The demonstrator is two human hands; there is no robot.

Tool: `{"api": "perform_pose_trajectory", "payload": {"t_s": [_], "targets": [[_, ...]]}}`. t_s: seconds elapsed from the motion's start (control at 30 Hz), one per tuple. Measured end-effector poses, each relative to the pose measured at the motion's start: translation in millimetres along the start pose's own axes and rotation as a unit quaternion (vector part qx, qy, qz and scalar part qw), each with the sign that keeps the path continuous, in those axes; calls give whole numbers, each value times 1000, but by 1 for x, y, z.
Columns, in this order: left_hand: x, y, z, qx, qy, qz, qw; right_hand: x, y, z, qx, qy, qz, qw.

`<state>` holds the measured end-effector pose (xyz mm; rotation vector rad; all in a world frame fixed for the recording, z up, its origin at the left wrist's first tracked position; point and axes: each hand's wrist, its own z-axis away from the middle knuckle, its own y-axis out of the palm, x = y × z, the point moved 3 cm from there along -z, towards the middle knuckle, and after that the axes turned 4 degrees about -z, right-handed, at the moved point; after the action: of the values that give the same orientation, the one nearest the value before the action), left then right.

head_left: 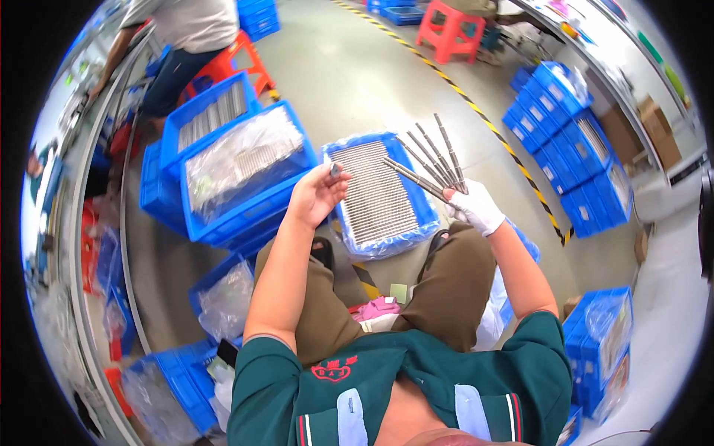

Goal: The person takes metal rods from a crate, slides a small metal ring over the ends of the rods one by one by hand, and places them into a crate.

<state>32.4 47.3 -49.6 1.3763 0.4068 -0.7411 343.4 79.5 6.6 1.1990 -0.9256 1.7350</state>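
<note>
My right hand (474, 209), in a white glove, is closed around the lower ends of several slim grey metal rods (440, 160), which fan upward and to the left. My bare left hand (318, 195) is raised at the left edge of a plastic-lined blue crate (430, 215). Its fingertips pinch a small grey metal piece (335, 171); if this is the end of a rod, the rest cannot be made out. Inside the crate, similar metal rods (378, 197) lie side by side in a dense row, in front of my knees.
Stacked blue crates (195, 223) with bagged rods stand at left, close to my left arm. More blue crates (569, 160) are piled at right. Yellow-black floor tape (476, 108) runs past. A seated person (186, 37) and a red stool (450, 33) are farther off.
</note>
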Motion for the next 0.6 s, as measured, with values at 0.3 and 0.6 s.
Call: {"api": "perform_pose_trajectory", "payload": {"t_s": [0.3,0.6], "targets": [[-47,-6,14,-48,35,-442,895,-9,91,-42,223,92,54,969],[-32,-10,12,29,9,-460,887,-21,92,-45,335,178,-41,924]]}}
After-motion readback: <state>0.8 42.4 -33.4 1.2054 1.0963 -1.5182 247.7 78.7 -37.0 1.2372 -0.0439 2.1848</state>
